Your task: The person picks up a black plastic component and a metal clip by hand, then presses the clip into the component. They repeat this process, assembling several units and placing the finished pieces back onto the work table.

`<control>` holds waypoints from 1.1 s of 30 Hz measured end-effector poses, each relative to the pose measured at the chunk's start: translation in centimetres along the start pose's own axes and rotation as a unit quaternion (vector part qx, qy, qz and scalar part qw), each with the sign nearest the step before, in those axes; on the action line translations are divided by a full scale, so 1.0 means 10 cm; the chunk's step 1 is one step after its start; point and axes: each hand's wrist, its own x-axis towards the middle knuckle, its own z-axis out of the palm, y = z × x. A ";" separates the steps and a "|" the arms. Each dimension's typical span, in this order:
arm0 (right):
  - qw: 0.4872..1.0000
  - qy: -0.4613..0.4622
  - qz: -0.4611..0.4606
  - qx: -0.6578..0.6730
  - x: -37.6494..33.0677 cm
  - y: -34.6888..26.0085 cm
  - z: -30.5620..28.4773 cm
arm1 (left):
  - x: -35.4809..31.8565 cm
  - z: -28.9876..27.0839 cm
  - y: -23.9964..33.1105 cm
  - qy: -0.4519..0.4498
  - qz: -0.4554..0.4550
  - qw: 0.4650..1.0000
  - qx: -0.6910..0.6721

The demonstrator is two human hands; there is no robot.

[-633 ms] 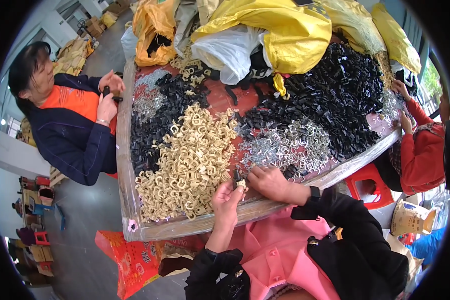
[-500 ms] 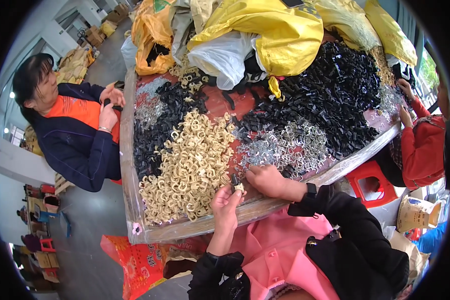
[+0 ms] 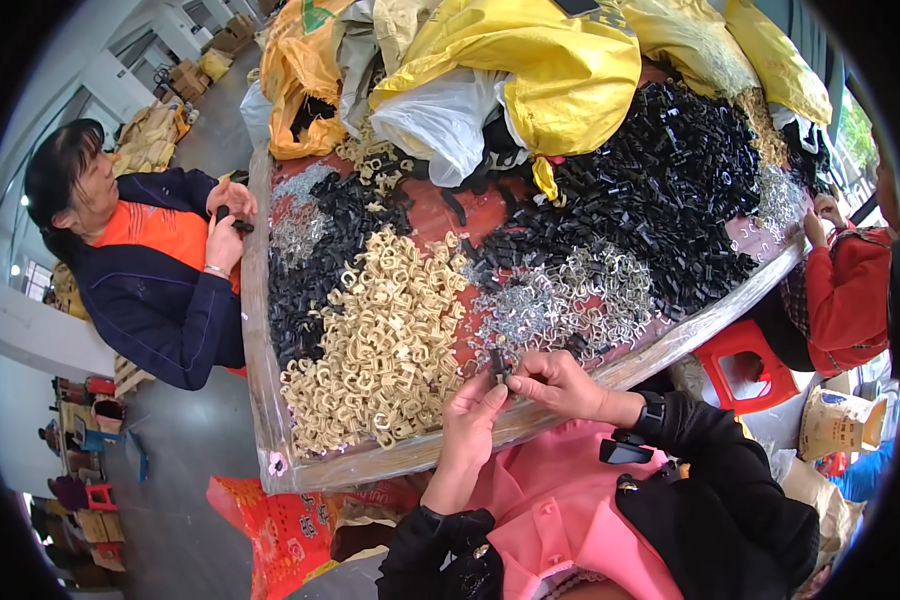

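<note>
At nine o'clock a co-worker (image 3: 140, 265) handles a part. The cream clip pile (image 3: 380, 345) lies centre-left. At six o'clock, the left hand (image 3: 470, 415) and right hand (image 3: 560, 382) pinch one small black clip (image 3: 498, 365) between closed fingertips, apparently mid-assembly; next likely needs a metal clip from the silver pile (image 3: 570, 300) at one o'clock.

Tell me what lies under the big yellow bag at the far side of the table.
Under the yellow bag a white plastic bag sticks out, beside black parts. Whatever else it covers is hidden.
</note>
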 end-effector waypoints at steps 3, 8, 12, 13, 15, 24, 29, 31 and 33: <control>0.993 0.039 -0.080 -0.073 0.05 -0.04 -0.04 | -0.01 -0.01 -0.01 0.006 -0.023 1.000 0.014; 0.892 0.108 -0.334 -0.286 -0.04 -0.02 -0.10 | -0.07 0.07 0.03 -0.093 -0.080 0.992 -0.014; 0.830 0.095 -0.399 -0.378 -0.11 0.00 -0.23 | -0.04 0.12 -0.06 -0.119 -0.085 0.989 0.032; 0.820 0.088 -0.408 -0.392 -0.12 -0.01 -0.27 | -0.02 0.14 -0.08 -0.124 -0.086 0.988 0.035; 0.829 0.099 -0.399 -0.378 -0.13 0.00 -0.36 | 0.03 0.17 -0.12 -0.116 -0.098 0.987 0.049; 0.868 0.136 -0.296 -0.373 0.19 -0.11 -1.04 | 0.38 0.06 -0.11 -0.105 -0.053 0.984 0.133; 0.868 0.116 -0.279 -0.394 1.11 0.05 -1.35 | 0.64 0.07 0.16 -0.060 -0.035 0.988 0.136; 0.857 0.080 -0.246 -0.445 1.53 0.22 -1.43 | 0.88 0.14 0.34 -0.029 -0.034 0.985 0.165; 0.831 0.082 -0.257 -0.487 1.86 0.38 -1.43 | 1.12 0.21 0.50 -0.004 -0.024 0.983 0.180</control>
